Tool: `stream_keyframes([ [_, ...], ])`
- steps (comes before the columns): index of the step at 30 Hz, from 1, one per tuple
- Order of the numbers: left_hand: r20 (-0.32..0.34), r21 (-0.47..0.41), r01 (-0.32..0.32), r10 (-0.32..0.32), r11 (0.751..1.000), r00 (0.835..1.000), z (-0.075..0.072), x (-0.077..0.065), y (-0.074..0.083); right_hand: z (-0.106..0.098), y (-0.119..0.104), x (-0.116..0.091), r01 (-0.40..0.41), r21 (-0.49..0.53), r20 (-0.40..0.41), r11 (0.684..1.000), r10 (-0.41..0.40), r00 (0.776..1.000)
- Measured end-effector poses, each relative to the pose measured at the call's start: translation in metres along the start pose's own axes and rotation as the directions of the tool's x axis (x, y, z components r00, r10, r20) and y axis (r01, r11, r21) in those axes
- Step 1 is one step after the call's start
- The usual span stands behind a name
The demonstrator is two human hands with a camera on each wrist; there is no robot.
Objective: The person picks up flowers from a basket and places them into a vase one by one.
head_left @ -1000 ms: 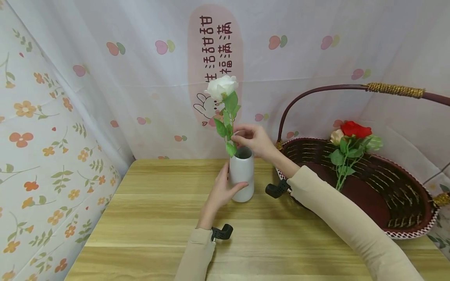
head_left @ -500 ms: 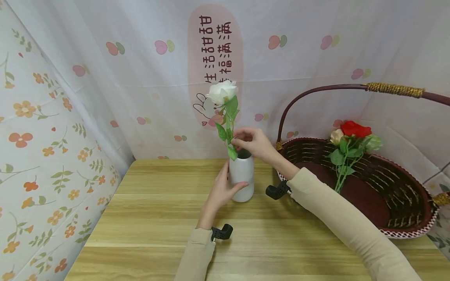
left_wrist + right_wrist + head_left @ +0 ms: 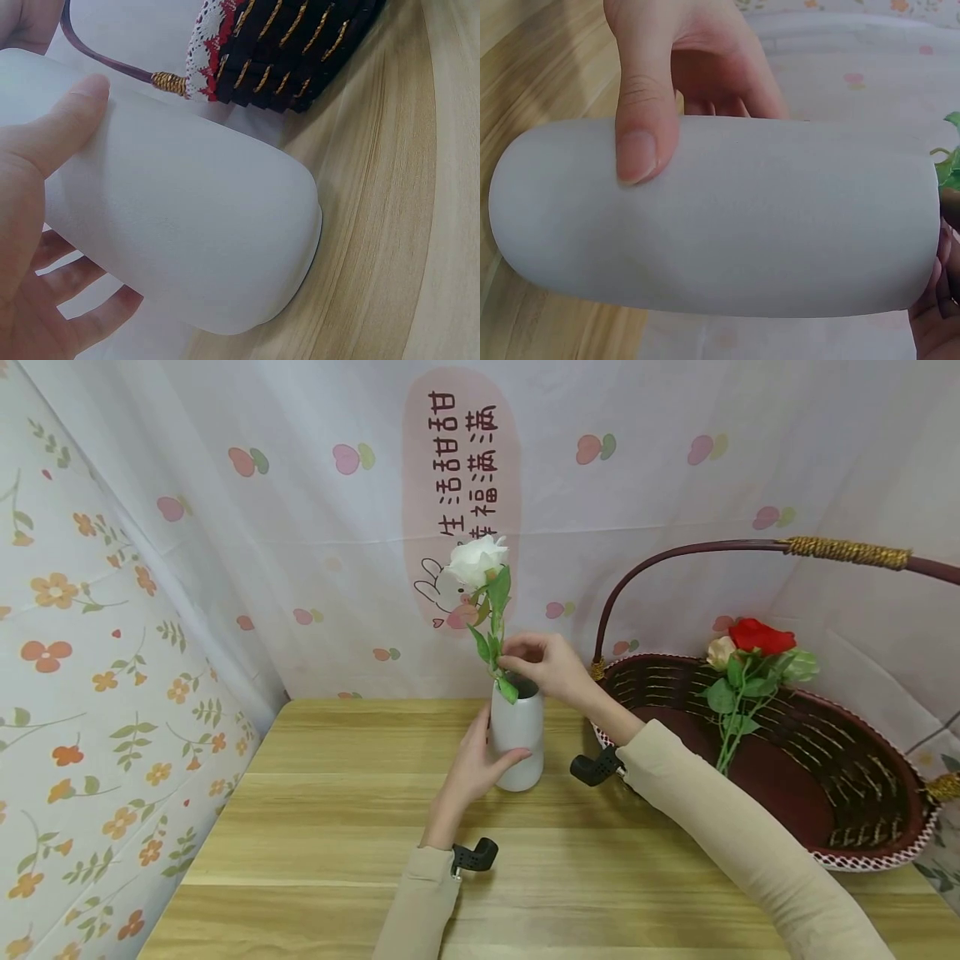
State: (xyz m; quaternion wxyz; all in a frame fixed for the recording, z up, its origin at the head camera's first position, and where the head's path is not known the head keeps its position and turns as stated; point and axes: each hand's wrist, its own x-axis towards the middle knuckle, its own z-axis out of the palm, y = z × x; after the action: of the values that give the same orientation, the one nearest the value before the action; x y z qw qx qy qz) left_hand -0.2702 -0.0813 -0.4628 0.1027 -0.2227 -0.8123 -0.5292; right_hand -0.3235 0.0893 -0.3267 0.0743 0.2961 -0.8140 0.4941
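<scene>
A white vase [image 3: 517, 735] stands upright on the table. My left hand [image 3: 474, 760] holds its side, the thumb lying across the front; in the left wrist view the fingers reach round behind the vase [image 3: 202, 202]. Above the mouth, my right hand [image 3: 551, 668] pinches the green stem of a white artificial rose [image 3: 477, 562] between thumb and fingertips. The bloom points up, and a lower leaf overlaps the vase's left rim. The stem's lower end is hidden, apparently within the vase. In the right wrist view, the vase [image 3: 780, 225] covers most of the picture.
To the right sits a dark brown woven basket [image 3: 780, 802] with a tall arched handle [image 3: 675, 553]. A red rose [image 3: 761, 637] and paler flowers lean inside it. Behind the wooden table [image 3: 322, 835] hangs a printed white curtain [image 3: 315, 543].
The white rose has sunk a little and shifted slightly right, its lower leaf now at the rim. My right hand has come down slightly with the stem. Vase and left hand stay put.
</scene>
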Motion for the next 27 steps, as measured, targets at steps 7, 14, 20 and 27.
stream_keyframes([
  [7,0.002,0.001,0.017,-0.017,1.0,1.0,0.0,0.0,0.0,-0.001,0.001,-0.002,0.035,-0.07,-0.008,0.997,-0.035,0.999],
  [14,0.005,0.002,0.022,-0.022,1.0,1.0,0.0,0.001,-0.002,0.0,0.004,-0.004,0.036,-0.151,-0.032,0.988,-0.042,0.999],
  [20,-0.001,-0.009,0.009,-0.009,1.0,1.0,0.0,0.001,-0.002,0.002,0.011,-0.007,0.016,-0.173,-0.063,0.985,-0.028,0.998],
  [27,-0.008,-0.01,-0.014,0.014,1.0,1.0,0.0,0.002,-0.002,0.004,0.013,-0.012,-0.032,-0.187,-0.166,0.982,0.0,0.986],
])
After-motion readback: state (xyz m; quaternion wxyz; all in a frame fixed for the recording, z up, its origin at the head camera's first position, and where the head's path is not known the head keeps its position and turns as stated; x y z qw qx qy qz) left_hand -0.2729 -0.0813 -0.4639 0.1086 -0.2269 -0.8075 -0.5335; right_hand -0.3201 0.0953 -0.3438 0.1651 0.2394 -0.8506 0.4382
